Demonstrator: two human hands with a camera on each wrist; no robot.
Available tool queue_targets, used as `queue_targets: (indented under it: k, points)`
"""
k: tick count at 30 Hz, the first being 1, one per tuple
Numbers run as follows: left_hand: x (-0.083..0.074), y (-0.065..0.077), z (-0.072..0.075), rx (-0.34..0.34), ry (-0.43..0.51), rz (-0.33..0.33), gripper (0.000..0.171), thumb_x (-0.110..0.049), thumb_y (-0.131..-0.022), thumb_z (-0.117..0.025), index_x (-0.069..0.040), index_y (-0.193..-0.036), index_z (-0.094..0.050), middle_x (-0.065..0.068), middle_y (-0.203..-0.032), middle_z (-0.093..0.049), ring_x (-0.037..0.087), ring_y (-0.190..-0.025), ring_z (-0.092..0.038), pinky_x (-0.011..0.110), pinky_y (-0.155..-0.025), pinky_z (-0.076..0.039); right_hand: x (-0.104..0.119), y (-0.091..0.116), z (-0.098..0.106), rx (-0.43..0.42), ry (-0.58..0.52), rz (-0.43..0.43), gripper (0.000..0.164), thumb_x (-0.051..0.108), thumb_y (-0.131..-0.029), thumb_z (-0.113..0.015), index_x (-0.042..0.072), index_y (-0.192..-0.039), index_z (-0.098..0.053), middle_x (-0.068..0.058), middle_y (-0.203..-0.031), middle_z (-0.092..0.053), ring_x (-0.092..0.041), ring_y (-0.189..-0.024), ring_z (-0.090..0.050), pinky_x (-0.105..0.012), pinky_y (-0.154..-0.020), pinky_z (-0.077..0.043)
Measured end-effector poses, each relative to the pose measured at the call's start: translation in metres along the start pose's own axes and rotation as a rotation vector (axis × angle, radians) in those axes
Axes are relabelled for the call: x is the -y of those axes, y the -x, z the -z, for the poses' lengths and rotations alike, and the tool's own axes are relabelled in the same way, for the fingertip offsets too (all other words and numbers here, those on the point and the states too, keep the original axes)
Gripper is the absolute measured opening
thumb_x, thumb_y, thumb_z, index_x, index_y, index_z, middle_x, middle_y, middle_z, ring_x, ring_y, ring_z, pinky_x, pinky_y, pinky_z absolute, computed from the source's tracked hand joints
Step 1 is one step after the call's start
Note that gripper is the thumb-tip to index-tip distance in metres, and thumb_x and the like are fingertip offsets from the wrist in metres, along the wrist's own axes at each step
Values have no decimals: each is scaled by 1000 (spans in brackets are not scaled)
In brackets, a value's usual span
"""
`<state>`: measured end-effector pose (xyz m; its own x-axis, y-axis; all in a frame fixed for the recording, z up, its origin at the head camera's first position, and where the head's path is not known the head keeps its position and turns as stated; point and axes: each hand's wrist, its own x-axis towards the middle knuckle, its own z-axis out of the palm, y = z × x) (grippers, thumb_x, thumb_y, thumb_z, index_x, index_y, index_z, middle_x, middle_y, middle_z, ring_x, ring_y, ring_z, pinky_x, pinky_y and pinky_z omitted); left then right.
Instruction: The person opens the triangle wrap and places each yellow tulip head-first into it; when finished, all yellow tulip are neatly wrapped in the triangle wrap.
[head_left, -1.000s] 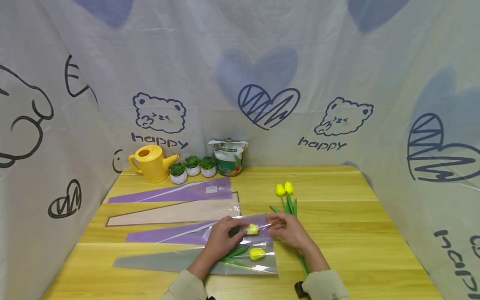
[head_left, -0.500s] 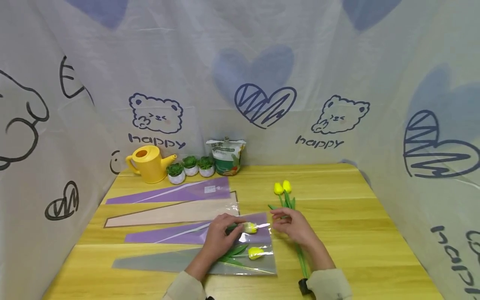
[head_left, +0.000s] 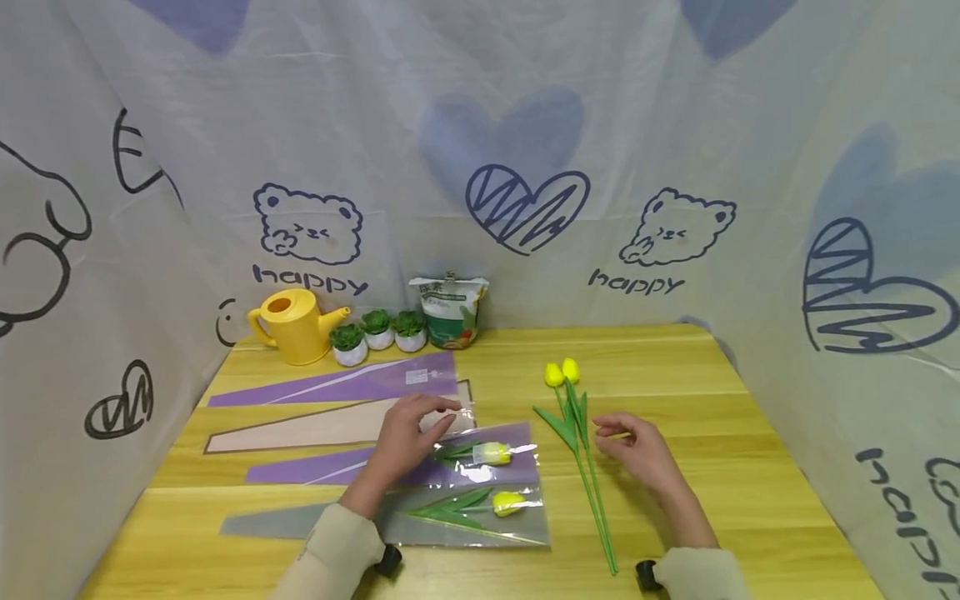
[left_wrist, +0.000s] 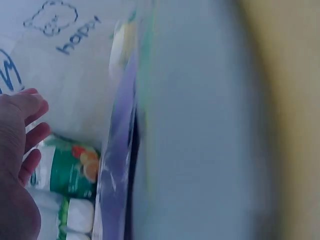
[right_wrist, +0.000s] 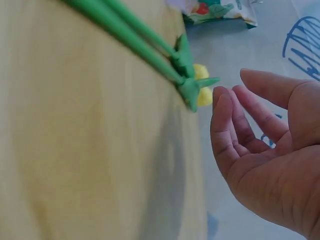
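My left hand (head_left: 407,435) hovers over the beige sleeve (head_left: 322,427) and the lower purple sleeve (head_left: 315,468), fingers loosely bent and holding nothing. That purple sleeve holds a yellow tulip (head_left: 497,453). In front of it, a grey clear sleeve (head_left: 300,521) contains another yellow tulip (head_left: 508,503) with green leaves. My right hand (head_left: 639,454) is just right of two loose tulips (head_left: 577,433), relaxed, with nothing between the fingers. In the right wrist view, the green stems (right_wrist: 130,37) lie beyond the fingertips. The left wrist view shows my left hand (left_wrist: 20,145) beside blurred wrapping.
Along the back stand a yellow watering can (head_left: 298,327), several small potted succulents (head_left: 377,329) and a green-and-white bag (head_left: 451,312) closed with a clip. Another purple sleeve (head_left: 337,382) lies behind the beige one. Cloth walls surround the wooden table (head_left: 720,450).
My left hand has let go of the tulip in the purple sleeve and moved back to the left. My right hand has moved right, away from the sleeve's opening, past the loose tulips.
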<state>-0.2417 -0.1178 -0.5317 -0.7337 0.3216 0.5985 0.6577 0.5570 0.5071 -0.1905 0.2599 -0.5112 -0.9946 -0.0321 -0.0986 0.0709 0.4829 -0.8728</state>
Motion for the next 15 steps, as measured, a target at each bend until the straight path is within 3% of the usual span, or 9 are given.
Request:
queue_targets:
  k: [10, 15]
  points:
    - [36, -15, 5, 242, 11, 234, 17, -14, -90, -81, -15, -107, -80, 0, -104, -78, 22, -100, -71, 45, -91, -56, -14, -3, -7, 11, -45, -126, 31, 10, -99, -69, -4, -127, -66, -17, -111, -72, -21, -93, -71, -33, -77, -60]
    - [46, -14, 2, 279, 85, 308, 19, -12, -90, -80, -13, -109, -79, 1, -105, -78, 23, -101, -69, 45, -91, -56, -17, -3, -11, 0, -43, -138, 29, 8, -98, -69, -6, -123, -67, -18, -106, -74, -21, -86, -71, -34, -74, -61]
